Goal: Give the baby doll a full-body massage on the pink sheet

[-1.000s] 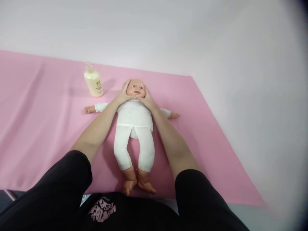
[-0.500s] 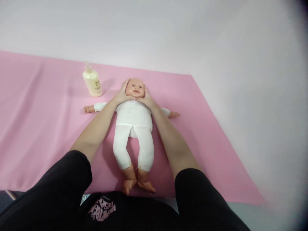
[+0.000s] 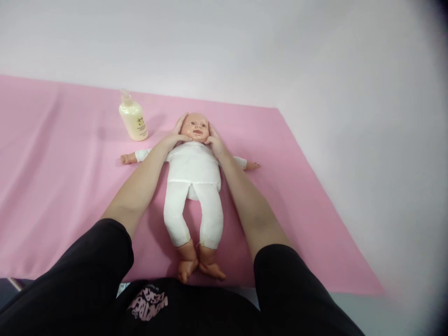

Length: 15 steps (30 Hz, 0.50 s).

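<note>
A baby doll (image 3: 194, 163) in a white top and white trousers lies on its back, head away from me and bare feet towards me. My left hand (image 3: 177, 135) cups one side of its head, fingers along the cheek and thumb across below the chin. On the other side my right hand (image 3: 215, 140) mirrors it, fingers against the cheek and thumb by the jaw. Together both hands hold the head between them; the fingertips behind it are partly hidden. The doll's arms stretch out sideways, passing under my forearms.
A pump bottle (image 3: 133, 120) of pale yellow liquid stands to the left of the doll's head. Under everything lies a pink cloth (image 3: 297, 224), with folds at the left and its edge running down the right. A pale plain surface (image 3: 350, 116) lies beyond it.
My thumbs have drawn apart, from nearly meeting under the doll's chin to the sides of its jaw. The fingers stay at the head's sides. The bottle stands as before.
</note>
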{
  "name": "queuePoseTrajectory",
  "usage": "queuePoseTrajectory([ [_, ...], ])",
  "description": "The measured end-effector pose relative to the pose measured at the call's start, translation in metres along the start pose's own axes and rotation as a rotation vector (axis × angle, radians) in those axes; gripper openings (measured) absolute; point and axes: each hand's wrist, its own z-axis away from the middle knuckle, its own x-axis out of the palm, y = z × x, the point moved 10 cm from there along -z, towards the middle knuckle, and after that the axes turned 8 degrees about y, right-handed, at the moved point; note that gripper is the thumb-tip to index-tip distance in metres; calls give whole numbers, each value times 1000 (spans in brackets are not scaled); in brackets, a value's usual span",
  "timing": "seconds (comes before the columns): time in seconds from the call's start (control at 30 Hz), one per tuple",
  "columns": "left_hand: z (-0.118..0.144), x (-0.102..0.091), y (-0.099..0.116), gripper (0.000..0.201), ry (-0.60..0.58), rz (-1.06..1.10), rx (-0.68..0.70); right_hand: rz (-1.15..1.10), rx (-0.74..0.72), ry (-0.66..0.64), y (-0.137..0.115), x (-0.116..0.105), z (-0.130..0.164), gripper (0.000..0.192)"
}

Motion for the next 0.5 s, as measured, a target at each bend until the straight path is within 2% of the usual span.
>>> queuePoseTrajectory([
  [0.13,2,1,-4,119,1,92,-36,-91,48,6,5,-1,-2,130],
  [0.37,0,-10,-15,120,22,11,-48,-32,33,14,7,-4,-2,128],
  [0.5,-1,-7,-9,124,-19,19,-31,17,69,-27,16,-4,1,132],
])
